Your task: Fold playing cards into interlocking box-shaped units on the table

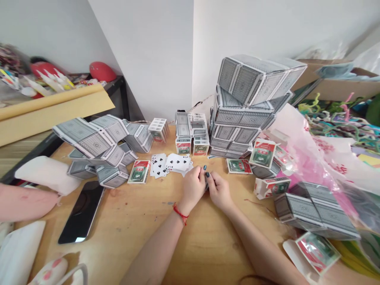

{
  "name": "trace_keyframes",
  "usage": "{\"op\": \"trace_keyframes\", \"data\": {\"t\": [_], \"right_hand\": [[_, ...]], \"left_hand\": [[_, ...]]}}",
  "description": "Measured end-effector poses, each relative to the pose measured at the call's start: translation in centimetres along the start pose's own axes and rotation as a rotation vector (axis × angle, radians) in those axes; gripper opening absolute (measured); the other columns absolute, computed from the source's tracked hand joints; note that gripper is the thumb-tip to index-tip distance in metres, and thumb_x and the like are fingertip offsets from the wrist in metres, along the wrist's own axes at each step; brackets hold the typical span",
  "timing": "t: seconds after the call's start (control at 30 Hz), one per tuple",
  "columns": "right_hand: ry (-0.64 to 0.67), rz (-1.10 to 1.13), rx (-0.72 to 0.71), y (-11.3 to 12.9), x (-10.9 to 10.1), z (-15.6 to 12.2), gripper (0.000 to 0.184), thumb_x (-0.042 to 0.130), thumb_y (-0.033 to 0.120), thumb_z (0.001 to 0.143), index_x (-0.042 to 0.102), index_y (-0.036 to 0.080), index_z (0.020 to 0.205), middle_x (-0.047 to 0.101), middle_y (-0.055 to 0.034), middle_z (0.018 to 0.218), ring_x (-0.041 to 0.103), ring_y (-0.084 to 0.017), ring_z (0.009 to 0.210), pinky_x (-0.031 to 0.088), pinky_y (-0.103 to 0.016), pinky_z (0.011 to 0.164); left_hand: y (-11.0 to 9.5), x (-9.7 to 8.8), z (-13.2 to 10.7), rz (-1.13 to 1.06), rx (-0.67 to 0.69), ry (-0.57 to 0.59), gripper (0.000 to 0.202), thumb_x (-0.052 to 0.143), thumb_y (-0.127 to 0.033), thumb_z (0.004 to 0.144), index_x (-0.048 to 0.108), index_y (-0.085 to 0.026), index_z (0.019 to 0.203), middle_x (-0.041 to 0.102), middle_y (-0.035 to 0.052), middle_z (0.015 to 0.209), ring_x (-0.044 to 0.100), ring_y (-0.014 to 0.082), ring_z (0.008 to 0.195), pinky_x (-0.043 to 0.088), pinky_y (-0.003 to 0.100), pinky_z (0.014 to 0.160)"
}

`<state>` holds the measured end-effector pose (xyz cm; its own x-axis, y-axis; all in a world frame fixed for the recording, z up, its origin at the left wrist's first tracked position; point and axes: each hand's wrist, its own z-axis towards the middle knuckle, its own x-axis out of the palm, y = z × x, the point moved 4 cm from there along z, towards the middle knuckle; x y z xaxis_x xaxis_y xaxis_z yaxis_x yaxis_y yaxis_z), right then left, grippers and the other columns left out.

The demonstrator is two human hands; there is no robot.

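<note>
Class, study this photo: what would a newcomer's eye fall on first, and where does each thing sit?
The tall stack of grey patterned card cartons towers at the back of the wooden table, right of centre; a tumbled heap of like cartons lies at the left. In front, the left hand and right hand meet beside a fan of white playing cards.

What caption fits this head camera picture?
Left hand and right hand meet on a table beside spread playing cards and stacked packs.
</note>
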<state>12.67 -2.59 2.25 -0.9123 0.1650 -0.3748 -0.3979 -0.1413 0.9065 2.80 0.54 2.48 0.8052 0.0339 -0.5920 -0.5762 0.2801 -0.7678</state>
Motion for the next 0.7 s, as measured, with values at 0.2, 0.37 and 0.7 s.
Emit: {"op": "trace_keyframes", "data": {"t": [0.2, 0.37, 0.7], "right_hand": [[0.008, -0.083, -0.074, 0.5, -0.1, 0.0, 0.033, 0.036, 0.036, 0.086, 0.039, 0.021, 0.056, 0.046, 0.0013, 0.052, 0.041, -0.012, 0.049, 0.031, -0.024, 0.050], [0.039, -0.146, -0.128, 0.7, 0.0, -0.1, 0.030, 0.038, 0.029, 0.085, 0.037, 0.021, 0.056, 0.042, 0.0017, 0.052, 0.041, -0.012, 0.050, 0.030, -0.024, 0.050], [-0.146, -0.013, 0.041, -1.4, -1.4, 0.4, 0.028, 0.043, 0.040, 0.083, 0.045, 0.019, 0.065, 0.041, 0.0033, 0.055, 0.037, -0.010, 0.050, 0.030, -0.023, 0.048]], "left_hand": [[0.2, 0.2, 0.2, -0.009, -0.020, -0.020, 0.029, 0.035, -0.023, 0.085, 0.037, -0.019, 0.056, 0.046, -0.0001, 0.053, 0.042, 0.0136, 0.052, 0.026, 0.026, 0.053], [0.7, 0.2, 0.4, -0.118, -0.095, 0.009, 0.031, 0.034, -0.024, 0.085, 0.037, -0.019, 0.055, 0.046, -0.0003, 0.051, 0.040, 0.0123, 0.049, 0.026, 0.026, 0.050], [1.2, 0.0, 0.8, -0.387, -0.070, 0.086, 0.038, 0.034, -0.042, 0.085, 0.035, -0.018, 0.055, 0.037, -0.0029, 0.051, 0.035, 0.0102, 0.050, 0.027, 0.024, 0.049]]}}
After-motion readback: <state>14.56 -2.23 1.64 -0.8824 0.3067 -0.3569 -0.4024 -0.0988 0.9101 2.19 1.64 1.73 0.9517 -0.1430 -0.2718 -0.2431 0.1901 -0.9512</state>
